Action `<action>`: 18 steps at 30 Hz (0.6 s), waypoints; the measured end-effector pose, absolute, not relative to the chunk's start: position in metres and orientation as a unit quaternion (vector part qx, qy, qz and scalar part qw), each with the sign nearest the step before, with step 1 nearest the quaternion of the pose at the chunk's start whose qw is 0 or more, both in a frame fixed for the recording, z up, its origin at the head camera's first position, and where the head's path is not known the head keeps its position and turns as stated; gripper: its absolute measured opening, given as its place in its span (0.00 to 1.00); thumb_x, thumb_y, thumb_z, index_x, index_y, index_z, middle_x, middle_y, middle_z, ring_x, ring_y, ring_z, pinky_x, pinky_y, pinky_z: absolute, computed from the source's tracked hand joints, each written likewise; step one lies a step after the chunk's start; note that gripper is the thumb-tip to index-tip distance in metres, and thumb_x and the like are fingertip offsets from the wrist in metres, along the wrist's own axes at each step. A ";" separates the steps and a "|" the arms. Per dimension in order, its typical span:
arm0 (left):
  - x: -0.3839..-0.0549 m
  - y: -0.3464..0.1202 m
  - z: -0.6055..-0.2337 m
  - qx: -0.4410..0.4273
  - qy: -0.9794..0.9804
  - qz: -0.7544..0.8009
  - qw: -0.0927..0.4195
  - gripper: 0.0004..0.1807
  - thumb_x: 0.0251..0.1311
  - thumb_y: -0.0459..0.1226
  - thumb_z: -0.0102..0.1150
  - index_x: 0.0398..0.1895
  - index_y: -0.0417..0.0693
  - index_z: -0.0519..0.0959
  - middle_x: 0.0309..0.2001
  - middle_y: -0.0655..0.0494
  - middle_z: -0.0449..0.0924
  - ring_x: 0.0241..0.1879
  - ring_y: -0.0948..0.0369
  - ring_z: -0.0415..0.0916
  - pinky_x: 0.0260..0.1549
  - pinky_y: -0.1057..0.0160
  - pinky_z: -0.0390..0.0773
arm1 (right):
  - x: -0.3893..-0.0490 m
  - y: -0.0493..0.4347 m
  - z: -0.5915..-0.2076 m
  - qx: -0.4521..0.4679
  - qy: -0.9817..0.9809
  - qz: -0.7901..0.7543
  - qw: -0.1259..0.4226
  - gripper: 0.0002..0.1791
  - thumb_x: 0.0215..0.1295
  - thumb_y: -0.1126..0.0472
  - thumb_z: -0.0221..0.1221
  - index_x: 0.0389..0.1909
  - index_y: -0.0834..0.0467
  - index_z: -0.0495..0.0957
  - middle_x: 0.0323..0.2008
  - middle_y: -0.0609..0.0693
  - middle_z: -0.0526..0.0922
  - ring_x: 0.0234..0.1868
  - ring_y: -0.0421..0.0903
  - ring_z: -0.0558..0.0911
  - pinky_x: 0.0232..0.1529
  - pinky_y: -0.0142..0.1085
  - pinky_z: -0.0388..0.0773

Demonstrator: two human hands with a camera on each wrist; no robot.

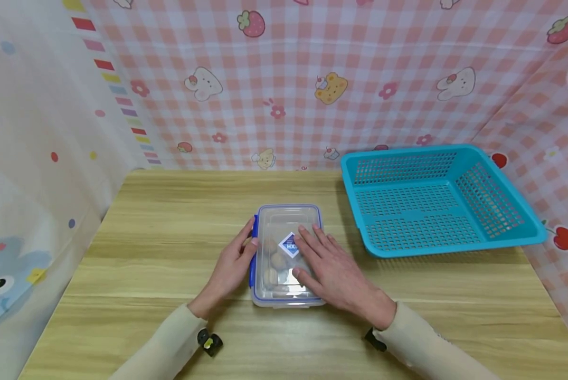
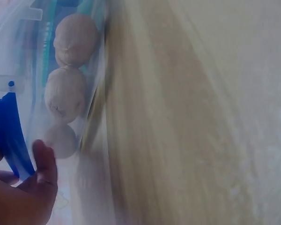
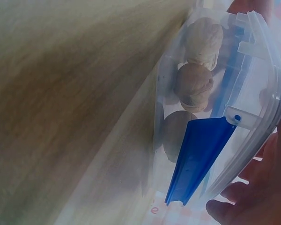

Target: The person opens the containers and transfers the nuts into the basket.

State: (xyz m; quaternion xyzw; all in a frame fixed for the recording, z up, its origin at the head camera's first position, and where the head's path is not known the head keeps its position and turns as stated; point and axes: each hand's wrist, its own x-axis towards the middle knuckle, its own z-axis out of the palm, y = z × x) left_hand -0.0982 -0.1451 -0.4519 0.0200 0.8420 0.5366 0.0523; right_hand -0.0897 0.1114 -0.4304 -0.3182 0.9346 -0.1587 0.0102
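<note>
A clear plastic food container (image 1: 284, 287) with a blue-edged lid and a diamond label sits on the table. Several round, pale brown, wrinkled items (image 2: 65, 93) lie inside it. Along its left side my left hand (image 1: 232, 266) has thumb and fingers about the blue latch (image 2: 11, 136), which angles outward. Across the right half of the lid rests my right hand (image 1: 336, 272), its fingers spread and fairly straight. Another blue latch (image 3: 199, 157), swung out from the container wall, shows in the right wrist view, with right-hand fingertips beside the lid rim.
A turquoise perforated basket (image 1: 417, 215) stands at the back right, a little way from the container. The wood-grain table (image 1: 170, 227) meets a pink checked curtain (image 1: 284, 132) at the back, with patterned cloth on both sides.
</note>
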 end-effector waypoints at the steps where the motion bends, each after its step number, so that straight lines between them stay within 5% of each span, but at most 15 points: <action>1: -0.099 -0.145 -0.452 0.020 0.842 0.537 0.048 0.30 0.82 0.47 0.45 0.83 0.58 0.57 0.77 0.44 0.64 0.63 0.45 0.77 0.64 0.44 0.76 | -0.090 0.111 -0.430 -0.318 0.934 -0.159 0.010 0.39 0.80 0.37 0.44 0.81 0.56 0.58 0.82 0.53 0.50 0.83 0.55 0.45 0.80 0.54 0.50; 5: -0.100 -0.141 -0.453 0.036 0.845 0.533 0.012 0.28 0.83 0.41 0.44 0.82 0.50 0.59 0.74 0.41 0.68 0.61 0.47 0.76 0.64 0.46 0.76 | -0.090 0.112 -0.431 -0.320 0.934 -0.160 0.009 0.39 0.80 0.37 0.44 0.81 0.57 0.58 0.82 0.53 0.50 0.83 0.55 0.45 0.80 0.55 0.51; 11: -0.101 -0.134 -0.452 0.047 0.860 0.507 -0.035 0.27 0.80 0.32 0.44 0.79 0.38 0.61 0.61 0.36 0.78 0.46 0.49 0.74 0.49 0.50 0.78 | -0.090 0.111 -0.432 -0.323 0.933 -0.159 0.004 0.38 0.81 0.38 0.44 0.81 0.57 0.58 0.82 0.53 0.50 0.83 0.56 0.45 0.80 0.55 0.52; 18: -0.101 -0.133 -0.454 0.048 0.862 0.503 -0.051 0.26 0.79 0.29 0.43 0.77 0.35 0.63 0.64 0.34 0.76 0.50 0.48 0.77 0.53 0.48 0.79 | -0.089 0.111 -0.433 -0.327 0.931 -0.161 -0.009 0.38 0.81 0.39 0.44 0.80 0.59 0.59 0.82 0.55 0.52 0.82 0.58 0.46 0.79 0.55 0.54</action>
